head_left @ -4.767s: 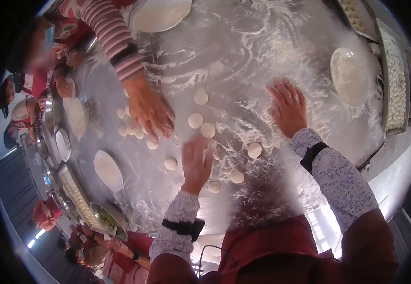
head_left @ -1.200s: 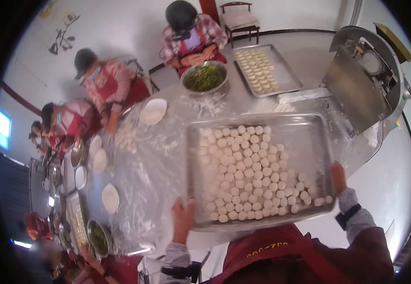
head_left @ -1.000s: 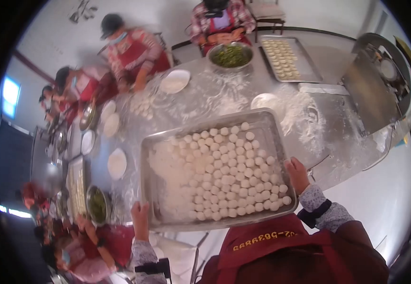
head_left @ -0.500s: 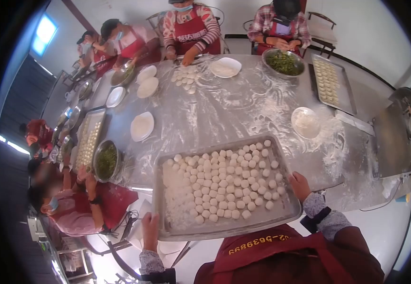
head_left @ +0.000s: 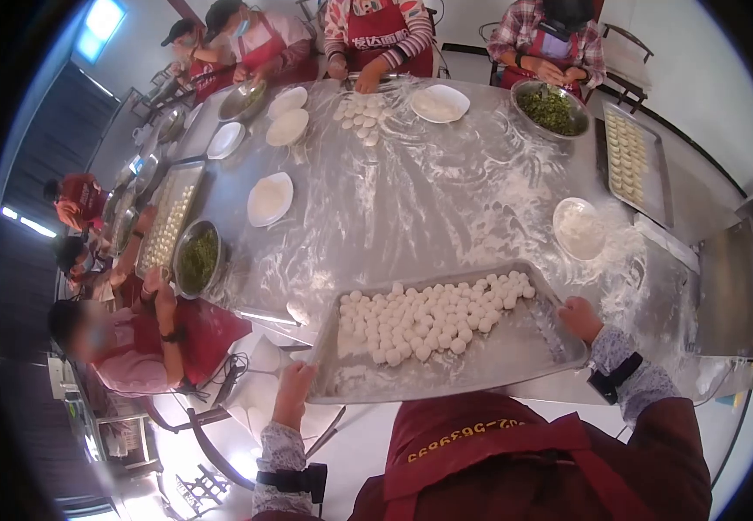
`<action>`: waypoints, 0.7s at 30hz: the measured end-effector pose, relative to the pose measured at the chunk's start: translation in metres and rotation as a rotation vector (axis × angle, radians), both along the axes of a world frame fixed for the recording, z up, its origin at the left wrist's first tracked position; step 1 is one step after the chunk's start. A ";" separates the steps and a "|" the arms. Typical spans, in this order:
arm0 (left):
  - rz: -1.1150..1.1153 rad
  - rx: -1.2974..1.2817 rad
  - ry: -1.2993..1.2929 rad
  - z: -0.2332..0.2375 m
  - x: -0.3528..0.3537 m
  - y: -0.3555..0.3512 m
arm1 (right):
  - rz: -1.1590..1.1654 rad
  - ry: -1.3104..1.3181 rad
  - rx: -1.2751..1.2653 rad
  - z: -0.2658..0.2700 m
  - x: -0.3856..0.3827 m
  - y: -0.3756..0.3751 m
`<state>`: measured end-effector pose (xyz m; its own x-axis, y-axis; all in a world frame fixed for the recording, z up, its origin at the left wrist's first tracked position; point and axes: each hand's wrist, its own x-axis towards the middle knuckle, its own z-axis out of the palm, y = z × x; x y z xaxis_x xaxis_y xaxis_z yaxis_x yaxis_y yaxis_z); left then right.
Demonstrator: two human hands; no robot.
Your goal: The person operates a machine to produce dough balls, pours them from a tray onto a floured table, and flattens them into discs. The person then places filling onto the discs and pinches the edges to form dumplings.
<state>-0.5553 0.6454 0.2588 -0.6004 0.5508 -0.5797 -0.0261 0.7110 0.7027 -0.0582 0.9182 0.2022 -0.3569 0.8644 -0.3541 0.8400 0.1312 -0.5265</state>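
A large metal tray point(head_left: 502, 358) is held level with the near edge of the table, its far side apparently lower. Many small floured dough pieces point(head_left: 428, 319) are bunched toward its far side, leaving the near part bare and dusted with flour. My left hand point(head_left: 294, 391) is closed on the tray's left rim near the front corner. At the right end, my right hand point(head_left: 580, 319) grips the rim, its fingers partly hidden. A whitish lump point(head_left: 298, 313) lies on the table edge just left of the tray.
Beyond the tray stretches a floured metal table point(head_left: 446, 200). On it stand a flour bowl point(head_left: 579, 229), bowls of green filling point(head_left: 552, 111), plates point(head_left: 269, 200), and trays of dumplings point(head_left: 626, 161). Several co-workers in red aprons sit around it; one person point(head_left: 138, 339) is close on my left.
The dough pieces have slid from across the tray into a tighter heap toward its far side. The tray and both hands appear farther right in view, and the camera view has shifted too.
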 end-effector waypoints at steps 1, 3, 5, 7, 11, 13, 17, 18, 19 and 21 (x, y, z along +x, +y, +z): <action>0.015 0.047 -0.044 0.002 -0.003 0.003 | 0.006 0.001 -0.009 0.000 -0.001 0.004; 0.025 0.095 -0.137 0.010 -0.011 0.011 | -0.079 0.057 0.077 0.004 -0.005 0.014; 0.131 0.152 -0.095 0.039 -0.001 0.025 | -0.089 0.113 -0.055 0.032 -0.019 0.025; -0.044 0.403 -0.002 0.035 -0.021 0.026 | -0.100 0.161 -0.196 0.039 -0.033 0.042; 0.238 0.063 -0.510 0.054 -0.075 0.075 | 0.259 0.093 -0.188 0.023 -0.025 0.086; 0.267 0.055 -0.568 0.071 -0.087 0.100 | 0.655 0.039 -0.025 0.031 -0.032 0.107; 0.339 -0.012 -0.670 0.087 -0.110 0.162 | 0.516 -0.030 -0.404 0.047 -0.048 0.149; 0.328 -0.040 -0.715 0.083 -0.117 0.175 | 0.501 -0.037 -0.411 0.038 -0.042 0.162; 0.226 0.005 -0.947 0.065 -0.140 0.179 | 0.484 -0.082 -0.462 0.033 -0.041 0.172; -0.269 0.245 -0.571 0.024 -0.146 0.181 | 0.344 -0.156 -0.611 0.045 -0.053 0.180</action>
<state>-0.7011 0.8266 0.2833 -0.0610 0.7943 -0.6044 -0.2858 0.5663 0.7730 -0.1111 1.0981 0.2467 -0.4792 0.3434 -0.8077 0.8755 0.1223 -0.4675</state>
